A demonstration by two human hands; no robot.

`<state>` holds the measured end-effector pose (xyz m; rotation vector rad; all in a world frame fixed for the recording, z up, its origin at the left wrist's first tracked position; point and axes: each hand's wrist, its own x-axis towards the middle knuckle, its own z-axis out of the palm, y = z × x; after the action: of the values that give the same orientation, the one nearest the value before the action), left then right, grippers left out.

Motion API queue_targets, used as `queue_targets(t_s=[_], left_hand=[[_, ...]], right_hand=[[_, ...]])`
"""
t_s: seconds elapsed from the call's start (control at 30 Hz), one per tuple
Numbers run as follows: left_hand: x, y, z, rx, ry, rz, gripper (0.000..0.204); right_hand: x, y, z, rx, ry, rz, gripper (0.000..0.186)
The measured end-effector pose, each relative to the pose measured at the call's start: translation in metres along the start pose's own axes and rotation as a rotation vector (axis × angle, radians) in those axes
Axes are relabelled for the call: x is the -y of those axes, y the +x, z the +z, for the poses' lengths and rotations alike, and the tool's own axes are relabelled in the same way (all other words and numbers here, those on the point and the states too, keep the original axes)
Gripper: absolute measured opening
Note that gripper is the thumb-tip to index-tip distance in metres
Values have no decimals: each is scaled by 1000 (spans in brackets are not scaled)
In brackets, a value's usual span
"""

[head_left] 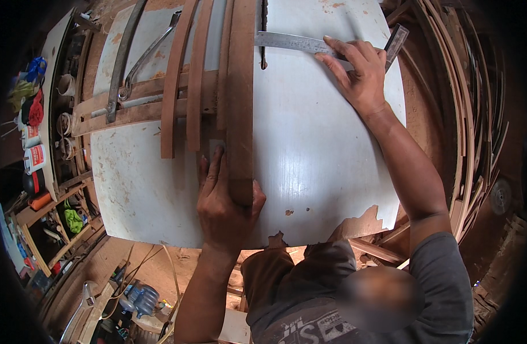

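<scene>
My left hand point(220, 203) grips the near end of a long brown wooden board point(240, 103) lying lengthwise on a white worktop point(321, 155), fingers along its left side and thumb at its right. My right hand point(355, 71) pinches the steel blade of a try square point(289, 42), whose dark handle point(395, 46) is at the right. The blade's left end reaches a dark slot point(264, 60) beside the board, where a toothed edge shows. Thin wooden strips point(169, 137) lie left of the board, over two crosswise wooden pieces point(126, 114).
A wrench point(143, 60) and a dark metal bar point(120, 63) lie on the worktop's left. Containers and cloths point(35, 109) fill a side shelf. Long timber strips point(458, 109) stand along the right. An adjustable wrench point(80, 307) and a blue jug point(142, 299) are at lower left.
</scene>
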<state>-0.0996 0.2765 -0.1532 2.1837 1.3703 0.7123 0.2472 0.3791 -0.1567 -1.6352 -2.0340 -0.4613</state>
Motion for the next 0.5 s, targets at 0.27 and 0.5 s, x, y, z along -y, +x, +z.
queue_targets(t_s=[0.27,0.5], left_hand=[[1,1,1,-21,0,12,69],[1,-1,1,1,2,-11,68]], right_hand=[[-6,1,7,-57,-1,-53,35],[-6,-1,7,-53,3,-42,35]])
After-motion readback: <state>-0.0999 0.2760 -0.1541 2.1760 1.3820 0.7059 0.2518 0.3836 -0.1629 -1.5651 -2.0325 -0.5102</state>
